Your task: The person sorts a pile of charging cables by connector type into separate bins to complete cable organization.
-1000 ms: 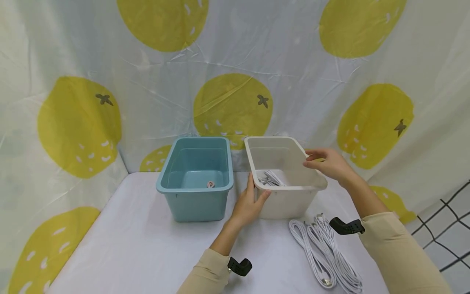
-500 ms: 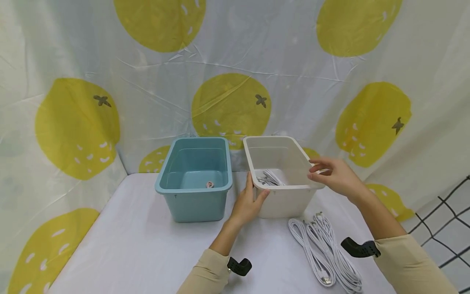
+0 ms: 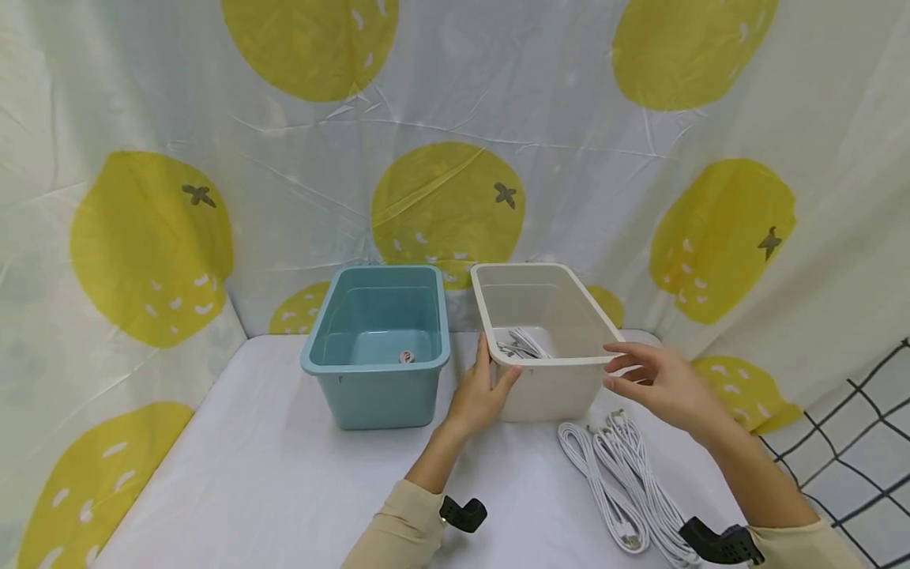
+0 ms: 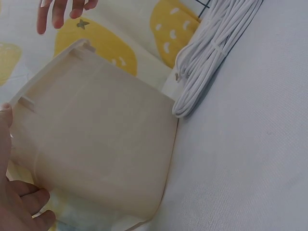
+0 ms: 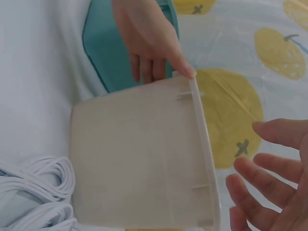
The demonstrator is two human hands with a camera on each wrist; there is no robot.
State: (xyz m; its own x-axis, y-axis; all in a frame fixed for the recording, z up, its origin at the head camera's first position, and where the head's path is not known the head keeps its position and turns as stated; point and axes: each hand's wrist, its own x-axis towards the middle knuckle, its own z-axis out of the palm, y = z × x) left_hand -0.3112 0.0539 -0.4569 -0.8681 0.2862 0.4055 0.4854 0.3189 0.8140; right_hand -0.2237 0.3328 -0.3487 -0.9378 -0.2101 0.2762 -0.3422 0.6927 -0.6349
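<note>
My left hand (image 3: 475, 401) grips the near left corner of a white plastic bin (image 3: 554, 395), its thumb over the front rim and its fingers along the left side. The thumb on the rim shows in the right wrist view too. A bundle of white cable (image 3: 524, 344) lies inside this bin. Off the bin's near right corner, my right hand (image 3: 661, 389) hangs with loosely bent fingers and nothing in them. Two coiled bundles of white cable (image 3: 596, 474) lie on the table just below it, in front of the bin; the left wrist view shows a cable tie around one.
Left of the white bin stands a blue bin (image 3: 384, 403) holding a small round pinkish item (image 3: 407, 357). A lemon-print curtain (image 3: 320, 190) hangs close behind both bins. A black wire grid (image 3: 853, 458) is at the right, beyond the white-covered table (image 3: 242, 474).
My right hand has drawn back from over the white bin's right rim, moving right and toward me. My left hand keeps its grip at the corner. The cables and blue bin stay put.
</note>
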